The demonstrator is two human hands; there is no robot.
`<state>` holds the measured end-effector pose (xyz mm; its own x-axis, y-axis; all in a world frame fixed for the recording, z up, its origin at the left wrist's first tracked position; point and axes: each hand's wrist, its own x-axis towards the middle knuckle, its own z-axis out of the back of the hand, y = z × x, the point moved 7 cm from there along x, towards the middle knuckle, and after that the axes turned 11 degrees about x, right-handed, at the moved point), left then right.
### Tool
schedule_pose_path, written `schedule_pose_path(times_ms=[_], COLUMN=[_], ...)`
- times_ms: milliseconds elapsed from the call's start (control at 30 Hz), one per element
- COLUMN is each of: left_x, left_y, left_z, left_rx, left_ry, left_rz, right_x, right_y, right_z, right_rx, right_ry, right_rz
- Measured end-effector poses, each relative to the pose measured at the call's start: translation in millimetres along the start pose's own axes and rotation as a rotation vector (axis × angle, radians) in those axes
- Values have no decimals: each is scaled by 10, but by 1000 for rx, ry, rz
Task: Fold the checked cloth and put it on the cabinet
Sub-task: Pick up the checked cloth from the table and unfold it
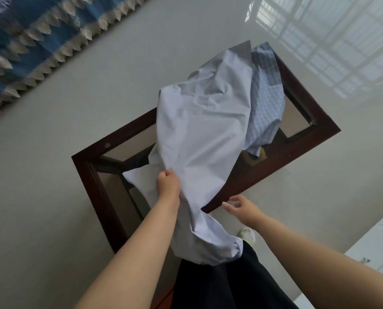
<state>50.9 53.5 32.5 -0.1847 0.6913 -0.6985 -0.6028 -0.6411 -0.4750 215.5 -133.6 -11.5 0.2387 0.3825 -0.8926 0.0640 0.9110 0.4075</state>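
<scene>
- Pale tiled floor (52,175) filling the view, seen from above; blue patterned fabric (18,34) along the upper left edge.
- Dark wooden cabinet (315,139) with glass top panels, directly below.
- Checked cloth (199,130) heaped unfolded on the cabinet, plain pale side mostly up, checked face showing at the far right, one end trailing off the near edge.
- Left hand (168,182), grip pinching a fold of the cloth at its near side.
- Right hand (241,208), fingers spread, touching nothing, just beside the trailing end.
- Something yellow (261,153) under the cloth, possibly a toy.
- Step judged: gathering, folding not yet begun. Next: finding a corner with the free hand, then shaking flat.
</scene>
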Motion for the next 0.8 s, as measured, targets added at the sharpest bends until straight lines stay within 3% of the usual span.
schedule_pose_path(times_ms=[67, 167, 333, 467, 500, 567, 633, 700, 733, 800], left_x=[-97, -153, -421, -865, -955, -1084, -1092, -1224, -1336, -1620], left_y=[-375, -955, -1372, -1216, -1133, -947, -553, 77, 425, 1000], left_z=[100, 250, 266, 257, 274, 340, 458, 586, 545, 230], left_rx=[-115, -277, -511, -486, -494, -436, -284, -183, -216, -318], left_ry=[17, 74, 288, 393, 419, 409, 214, -31, -70, 39], left_rz=[-73, -153, -126, -151, -163, -210, -172, 4, 123, 290], right_x=[-130, -328, -747, -1137, -1195, -1235, -1268, -1428, -1510, -1633], right_y=[-21, -85, -53, 399, 439, 604, 816, 989, 1057, 1163], right_z=[13, 61, 62, 202, 260, 366, 563, 727, 787, 828], right_rx=[-33, 4, 399, 569, 506, 425, 575, 764, 830, 929], right_ry=[51, 134, 271, 607, 590, 387, 116, -51, -108, -166], right_rz=[11, -128, -280, -120, -99, 16, 212, 342, 385, 459])
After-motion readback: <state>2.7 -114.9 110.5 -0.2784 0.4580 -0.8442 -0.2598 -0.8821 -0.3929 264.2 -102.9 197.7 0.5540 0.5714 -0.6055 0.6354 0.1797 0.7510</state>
